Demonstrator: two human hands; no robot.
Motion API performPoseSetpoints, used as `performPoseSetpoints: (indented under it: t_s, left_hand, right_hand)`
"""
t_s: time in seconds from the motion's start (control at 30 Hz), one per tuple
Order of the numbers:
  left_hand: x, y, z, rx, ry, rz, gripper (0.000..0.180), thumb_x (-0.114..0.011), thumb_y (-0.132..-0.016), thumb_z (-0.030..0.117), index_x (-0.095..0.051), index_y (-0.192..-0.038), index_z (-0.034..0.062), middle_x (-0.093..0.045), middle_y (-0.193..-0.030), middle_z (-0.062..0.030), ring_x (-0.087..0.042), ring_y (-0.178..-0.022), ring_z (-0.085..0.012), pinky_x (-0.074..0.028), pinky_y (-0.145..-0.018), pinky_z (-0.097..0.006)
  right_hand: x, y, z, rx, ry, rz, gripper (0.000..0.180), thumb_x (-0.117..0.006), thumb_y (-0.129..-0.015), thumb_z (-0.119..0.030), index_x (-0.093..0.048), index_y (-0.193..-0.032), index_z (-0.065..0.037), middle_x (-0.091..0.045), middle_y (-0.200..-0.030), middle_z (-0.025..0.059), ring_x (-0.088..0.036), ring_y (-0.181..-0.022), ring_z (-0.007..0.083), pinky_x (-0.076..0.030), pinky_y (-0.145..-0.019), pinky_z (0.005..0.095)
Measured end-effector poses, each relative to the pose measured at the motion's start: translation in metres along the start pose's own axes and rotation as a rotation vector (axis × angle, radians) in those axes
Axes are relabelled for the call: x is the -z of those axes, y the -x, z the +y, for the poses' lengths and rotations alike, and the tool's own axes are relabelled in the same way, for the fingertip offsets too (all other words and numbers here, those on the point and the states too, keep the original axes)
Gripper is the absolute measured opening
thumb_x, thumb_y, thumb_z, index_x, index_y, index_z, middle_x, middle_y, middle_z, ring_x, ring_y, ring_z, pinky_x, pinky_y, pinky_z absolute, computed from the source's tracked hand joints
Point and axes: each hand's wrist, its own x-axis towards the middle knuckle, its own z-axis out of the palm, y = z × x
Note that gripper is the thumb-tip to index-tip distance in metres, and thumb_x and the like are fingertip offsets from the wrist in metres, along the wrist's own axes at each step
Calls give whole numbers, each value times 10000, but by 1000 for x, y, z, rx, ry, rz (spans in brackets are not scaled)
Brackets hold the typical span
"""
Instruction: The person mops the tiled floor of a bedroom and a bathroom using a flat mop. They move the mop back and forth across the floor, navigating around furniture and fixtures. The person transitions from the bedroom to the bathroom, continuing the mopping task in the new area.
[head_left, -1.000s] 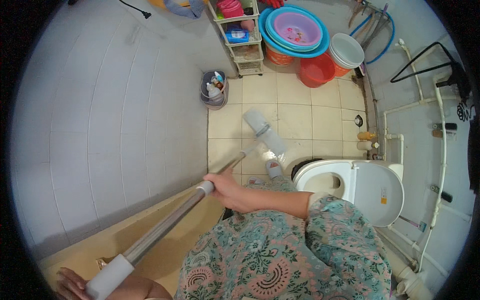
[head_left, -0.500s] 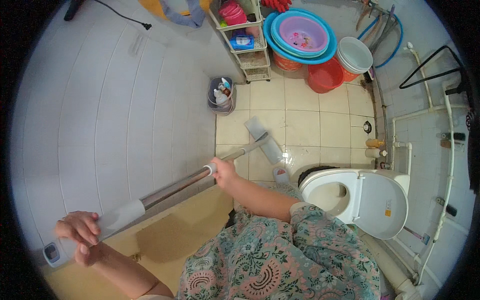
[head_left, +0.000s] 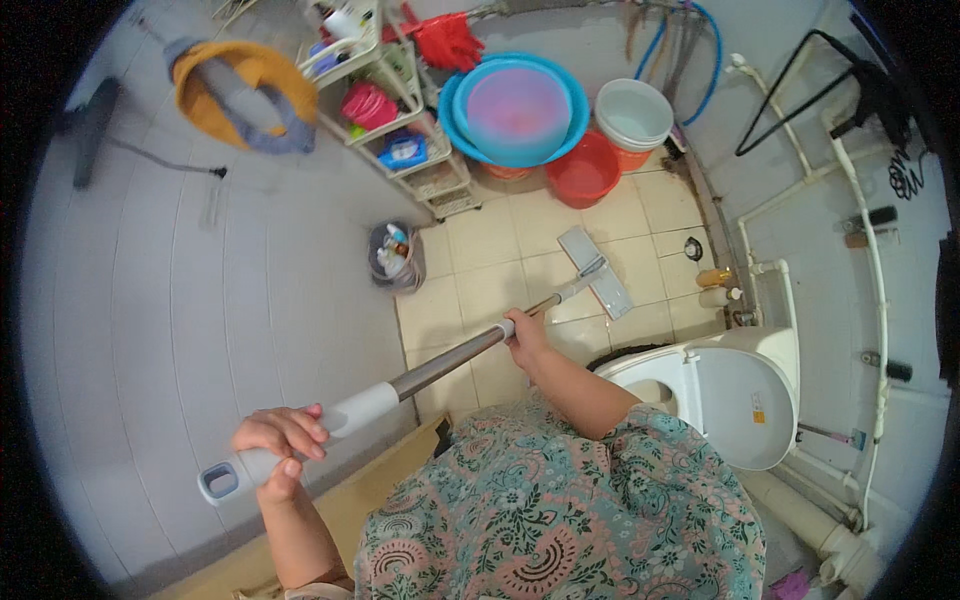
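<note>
Mopping seems underway: the mop head (head_left: pixel 608 287) is set on the floor (head_left: pixel 486 242) beyond the toilet (head_left: pixel 742 405), the white handle (head_left: pixel 362 409) wrapped by the left grip (head_left: pixel 281 441), the pole (head_left: pixel 450 363) by the right grip (head_left: pixel 526 341); a level stroke is probably needed next.

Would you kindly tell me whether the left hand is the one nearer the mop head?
No, the right hand grips the pole nearer the mop head, while the left hand holds the white handle.
</note>
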Motion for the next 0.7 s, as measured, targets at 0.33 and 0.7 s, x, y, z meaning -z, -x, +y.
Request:
performPoseSetpoints:
  t_s: [0.33, 0.7]
  left_hand:
    - [-30, -108, -48, -49, 91, -286, 178, -621, -720, 100, -446, -706, 70, -612, -663, -132, -620, -754, -266, -427, -869, -428]
    - [-14, -213, -108, -88, 48, -676, 162, -635, -716, 148, -500, -668, 74, -630, -713, -108, -629, -770, -253, -454, -831, -420]
  right_hand:
    - [11, -71, -76, 67, -303, 16, 343, -551, -699, -8, -370, -970, -113, -474, -753, 51, -486, -598, 170, -397, -424, 288]
    - [5, -161, -123, 117, -642, 220, 51, -466, -715, -48, -423, -719, -21, -454, -588, 112, -455, -454, 216, -390, -376, 321]
